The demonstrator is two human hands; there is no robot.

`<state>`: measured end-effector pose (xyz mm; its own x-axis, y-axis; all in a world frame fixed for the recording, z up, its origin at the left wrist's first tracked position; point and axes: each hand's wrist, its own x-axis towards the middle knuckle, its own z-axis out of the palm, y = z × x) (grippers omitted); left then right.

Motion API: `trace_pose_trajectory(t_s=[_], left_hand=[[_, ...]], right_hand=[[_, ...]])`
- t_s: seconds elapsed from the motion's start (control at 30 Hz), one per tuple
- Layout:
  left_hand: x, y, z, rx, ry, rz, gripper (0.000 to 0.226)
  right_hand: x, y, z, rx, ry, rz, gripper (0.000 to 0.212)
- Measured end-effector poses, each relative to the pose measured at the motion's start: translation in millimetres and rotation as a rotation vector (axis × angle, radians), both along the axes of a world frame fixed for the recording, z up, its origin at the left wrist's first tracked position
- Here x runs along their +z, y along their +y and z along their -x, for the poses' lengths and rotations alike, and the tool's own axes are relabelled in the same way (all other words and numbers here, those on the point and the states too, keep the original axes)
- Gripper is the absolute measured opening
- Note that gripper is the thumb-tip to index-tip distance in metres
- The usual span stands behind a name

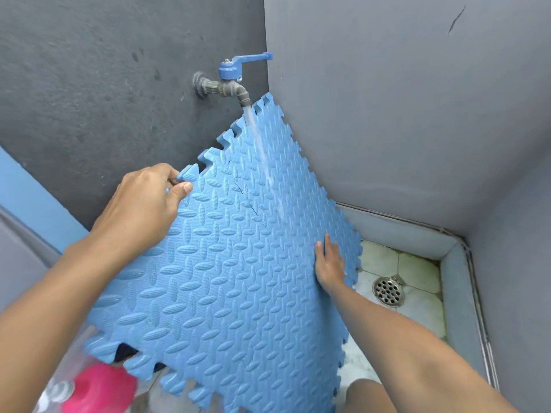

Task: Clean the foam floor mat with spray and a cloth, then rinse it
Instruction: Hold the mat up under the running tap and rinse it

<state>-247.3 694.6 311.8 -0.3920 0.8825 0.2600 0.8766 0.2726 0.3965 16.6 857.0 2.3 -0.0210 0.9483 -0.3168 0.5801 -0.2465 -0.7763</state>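
While rinsing in a grey-walled wash corner, holds a blue interlocking foam floor mat [232, 278], embossed with small oval ridges, on edge and tilted across the centre of the frame. Keeps its top corner at 12 o'clock, just beside the spout of a grey metal tap with a blue lever handle [229, 81]; lower edge running out of view at 6 o'clock.

Grips with the left hand [143, 201] at 10 o'clock of the mat: thumb pressed on the front face, fingers curled behind, pinching one tooth of the jigsaw edge.

Lays the right hand [329, 266] flat on the mat's face at 3 o'clock, near the toothed right edge: fingers straight, close together, pointing toward 12 o'clock, closed round nothing.

Reaches in with bare forearms from 7 and 5 o'clock.

Shows the tap fixed to a dark grey wall [89, 70], pouring a thin stream of water [259, 144] onto the mat's upper part and down its face.

Seen at 3 o'clock, past the mat's right edge: round perforated metal floor drain [388, 290] set in pale, stained floor tiles [417, 263].

At 7 o'clock, below the mat's lower left edge: blurred pink plastic object [101, 389], kind impossible to tell.
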Motion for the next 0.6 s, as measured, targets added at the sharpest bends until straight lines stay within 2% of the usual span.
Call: trace_pose_trajectory(t_s=[0.1, 0.3, 0.4, 0.5, 0.6], left_hand=[[1.7, 1.3, 0.5, -0.006, -0.002, -0.008, 0.021], [3.3, 1.1, 2.1, -0.045, 0.037, 0.019, 0.021], [3.5, 0.1, 3.3, -0.053, 0.042, 0.022, 0.021], [4.1, 0.7, 2.8, -0.053, 0.029, 0.01, 0.023], [3.4, 1.8, 1.8, -0.042, 0.009, 0.004, 0.023]], right_hand=[[28.6, -3.1, 25.3, -0.075, 0.054, 0.022, 0.061], [142.1, -44.5, 140.7, 0.06, 0.318, -0.422, 0.059], [178.8, -87.3, 166.4, 0.133, 0.343, -0.496, 0.061], [168.8, -140.4, 155.0, 0.262, 0.343, -0.63, 0.062], [116.9, -178.5, 125.8, 0.403, 0.271, -0.751, 0.062]])
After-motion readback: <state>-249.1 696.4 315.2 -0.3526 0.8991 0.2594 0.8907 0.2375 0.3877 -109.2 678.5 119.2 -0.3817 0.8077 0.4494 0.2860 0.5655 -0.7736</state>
